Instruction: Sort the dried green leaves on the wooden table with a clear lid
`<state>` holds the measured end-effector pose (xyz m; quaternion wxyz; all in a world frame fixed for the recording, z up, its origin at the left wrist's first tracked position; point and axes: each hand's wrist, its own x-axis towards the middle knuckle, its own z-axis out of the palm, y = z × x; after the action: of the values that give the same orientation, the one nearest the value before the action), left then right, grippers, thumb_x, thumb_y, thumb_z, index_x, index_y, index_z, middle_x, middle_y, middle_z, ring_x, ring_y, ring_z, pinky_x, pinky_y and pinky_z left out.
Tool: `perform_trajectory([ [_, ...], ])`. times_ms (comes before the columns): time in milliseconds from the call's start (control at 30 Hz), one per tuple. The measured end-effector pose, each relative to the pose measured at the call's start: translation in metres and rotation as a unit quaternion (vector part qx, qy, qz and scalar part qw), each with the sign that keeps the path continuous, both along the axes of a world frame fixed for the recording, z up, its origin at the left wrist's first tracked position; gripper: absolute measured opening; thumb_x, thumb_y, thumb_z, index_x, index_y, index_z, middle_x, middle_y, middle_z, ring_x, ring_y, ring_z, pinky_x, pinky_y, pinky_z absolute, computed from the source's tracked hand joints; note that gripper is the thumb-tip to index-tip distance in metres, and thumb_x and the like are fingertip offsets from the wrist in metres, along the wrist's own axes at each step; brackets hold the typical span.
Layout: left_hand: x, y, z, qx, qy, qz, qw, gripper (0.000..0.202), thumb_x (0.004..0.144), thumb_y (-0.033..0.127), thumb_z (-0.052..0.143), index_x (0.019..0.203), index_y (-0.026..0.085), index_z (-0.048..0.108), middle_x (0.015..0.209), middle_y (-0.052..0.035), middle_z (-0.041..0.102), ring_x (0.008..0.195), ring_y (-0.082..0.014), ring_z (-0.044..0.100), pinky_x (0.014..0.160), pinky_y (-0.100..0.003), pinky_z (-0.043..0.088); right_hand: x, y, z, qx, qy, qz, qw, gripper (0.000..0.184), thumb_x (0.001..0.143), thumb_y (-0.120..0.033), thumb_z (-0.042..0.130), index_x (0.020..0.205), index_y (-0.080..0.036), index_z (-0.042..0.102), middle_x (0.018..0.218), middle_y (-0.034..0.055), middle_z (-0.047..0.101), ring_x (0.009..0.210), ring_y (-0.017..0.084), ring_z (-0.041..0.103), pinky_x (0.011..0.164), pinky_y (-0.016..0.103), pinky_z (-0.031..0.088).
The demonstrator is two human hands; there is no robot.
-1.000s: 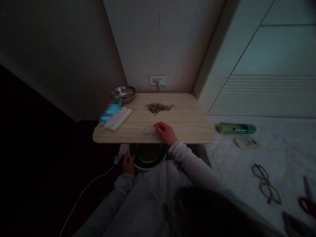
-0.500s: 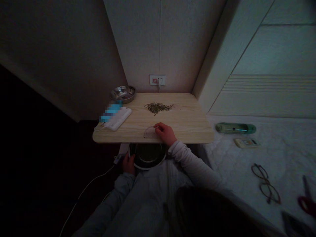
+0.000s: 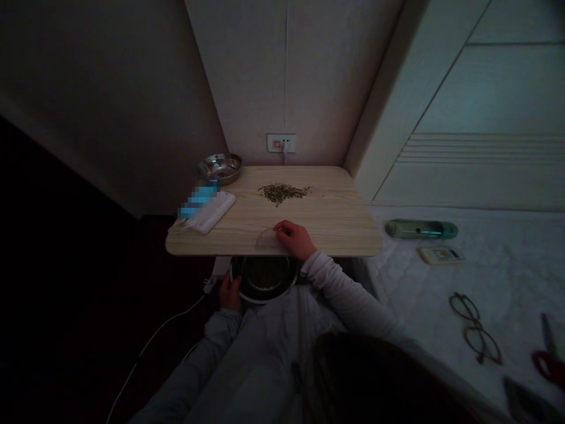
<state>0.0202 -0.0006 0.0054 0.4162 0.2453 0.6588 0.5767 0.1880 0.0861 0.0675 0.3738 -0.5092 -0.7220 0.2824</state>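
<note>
My right hand (image 3: pixel 295 238) rests near the front edge of a small wooden table (image 3: pixel 344 227), fingers closed on a small translucent, flat piece (image 3: pixel 266 237) that lies on the tabletop. My left hand (image 3: pixel 230 292) grips the left rim of a dark bowl (image 3: pixel 263 279) held just under the table's front edge. A pile of small green grains (image 3: pixel 281 192) lies farther back on the table. The room is dim.
A steel bowl (image 3: pixel 219 168) and a white flat device (image 3: pixel 208 213) with a cable sit at the table's left. A wall socket (image 3: pixel 281 142) is behind. On the bed to the right lie a green case (image 3: pixel 421 229), glasses (image 3: pixel 475 328) and red scissors (image 3: pixel 547 360).
My right hand and the translucent piece have slid slightly toward the table's front edge. The left hand and bowl have stayed put.
</note>
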Motion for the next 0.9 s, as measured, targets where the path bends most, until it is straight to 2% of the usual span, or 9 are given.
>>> perform_trajectory([
  [300,0.0,-0.0002,-0.0042,0.005,-0.034,-0.006,0.999,0.041,0.053,0.023,0.05,0.092,0.013,0.051,0.079,-0.0047,0.054,0.076,-0.0165,0.047,0.068,-0.027,0.036,-0.0016,0.0023,-0.0005,0.012,0.024,-0.093,0.995,0.023,0.066,-0.024,0.034,0.08,-0.017,0.05,0.053,-0.0028,0.045,0.049,0.007,0.039,0.049,0.018,0.03],
  [633,-0.0018,0.0007,-0.007,0.003,0.023,-0.008,1.0,0.041,0.053,0.024,0.049,0.092,0.009,0.052,0.075,-0.0052,0.054,0.071,-0.0148,0.047,0.065,-0.025,0.036,-0.0009,0.0011,0.0002,0.011,0.009,-0.076,0.997,0.021,0.065,-0.025,0.037,0.078,-0.017,0.052,0.055,-0.0027,0.047,0.051,0.007,0.042,0.051,0.018,0.031],
  [767,-0.0004,0.0,-0.0051,0.009,0.009,-0.004,1.0,0.041,0.054,0.024,0.049,0.094,0.012,0.051,0.079,-0.0048,0.054,0.075,-0.0154,0.047,0.067,-0.025,0.035,-0.0012,0.0022,0.0001,0.019,0.013,-0.104,0.994,0.023,0.066,-0.024,0.035,0.079,-0.016,0.051,0.053,-0.0025,0.047,0.049,0.007,0.041,0.05,0.018,0.03],
  [900,0.0002,-0.0009,-0.0027,0.006,-0.002,-0.002,1.0,0.041,0.054,0.023,0.05,0.092,0.012,0.052,0.075,-0.0043,0.055,0.072,-0.0151,0.048,0.065,-0.025,0.037,-0.0013,0.0014,0.0012,0.01,0.009,-0.085,0.996,0.021,0.064,-0.024,0.037,0.076,-0.017,0.052,0.052,-0.003,0.046,0.049,0.007,0.04,0.049,0.018,0.03],
])
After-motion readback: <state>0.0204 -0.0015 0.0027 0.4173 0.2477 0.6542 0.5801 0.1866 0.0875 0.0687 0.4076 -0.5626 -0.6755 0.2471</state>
